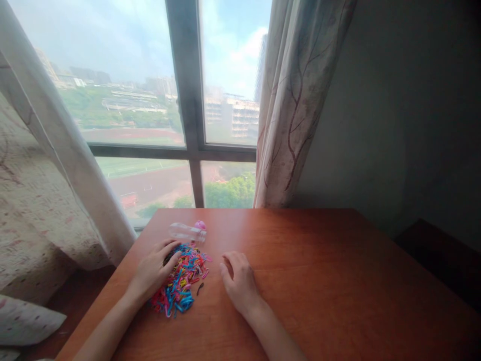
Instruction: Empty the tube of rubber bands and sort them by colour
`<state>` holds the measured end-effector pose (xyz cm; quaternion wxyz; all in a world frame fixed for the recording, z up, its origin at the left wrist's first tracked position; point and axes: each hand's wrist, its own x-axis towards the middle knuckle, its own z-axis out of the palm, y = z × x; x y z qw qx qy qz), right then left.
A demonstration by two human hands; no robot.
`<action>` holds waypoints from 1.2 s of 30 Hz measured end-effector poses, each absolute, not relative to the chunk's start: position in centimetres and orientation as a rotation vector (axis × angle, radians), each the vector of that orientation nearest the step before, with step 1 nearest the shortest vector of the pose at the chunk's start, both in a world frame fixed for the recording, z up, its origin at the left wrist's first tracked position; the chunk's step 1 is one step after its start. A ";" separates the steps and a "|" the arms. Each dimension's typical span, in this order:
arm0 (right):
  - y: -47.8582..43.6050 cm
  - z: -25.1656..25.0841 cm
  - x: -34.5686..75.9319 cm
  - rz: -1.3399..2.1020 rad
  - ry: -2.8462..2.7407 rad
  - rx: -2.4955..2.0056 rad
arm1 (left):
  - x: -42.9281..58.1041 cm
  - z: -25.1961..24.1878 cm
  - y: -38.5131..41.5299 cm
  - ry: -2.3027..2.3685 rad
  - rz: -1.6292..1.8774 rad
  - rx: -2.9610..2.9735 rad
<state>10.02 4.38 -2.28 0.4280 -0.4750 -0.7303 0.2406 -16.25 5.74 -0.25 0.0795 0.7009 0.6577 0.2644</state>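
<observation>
A heap of small plastic pins in blue, pink, red, yellow and black, shaped like safety pins, lies on the table's left part. My left hand rests at the heap's upper left edge, fingers apart and loosely curved over it; no pin shows in its grasp. To the right of the heap, my right hand is on the wood with bent fingers and a gap between thumb and forefinger, holding nothing visible. One dark pin lies apart between the heap and that hand.
Behind the heap a clear bottle lies on its side, its neck pointing right, beside a pink cap. The brown table ends at a window flanked by curtains. A grey wall stands at right.
</observation>
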 end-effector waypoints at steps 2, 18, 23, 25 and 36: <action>4.5 -2.5 10.1 0.615 -1.795 -1.189 | -15.0 -0.3 5.5 1.905 0.787 2.107; 5.6 -2.4 13.1 0.722 -1.607 -1.202 | -2.1 0.3 4.5 1.486 0.841 2.152; 6.0 -2.8 15.7 0.667 -1.574 -1.269 | 0.8 -0.1 4.7 1.510 0.847 2.160; 6.0 -2.9 16.8 0.659 -1.565 -1.290 | 1.6 -0.2 4.7 1.515 0.837 2.169; 6.3 -3.1 19.4 0.637 -1.541 -1.372 | 5.9 1.3 3.1 1.358 0.732 2.263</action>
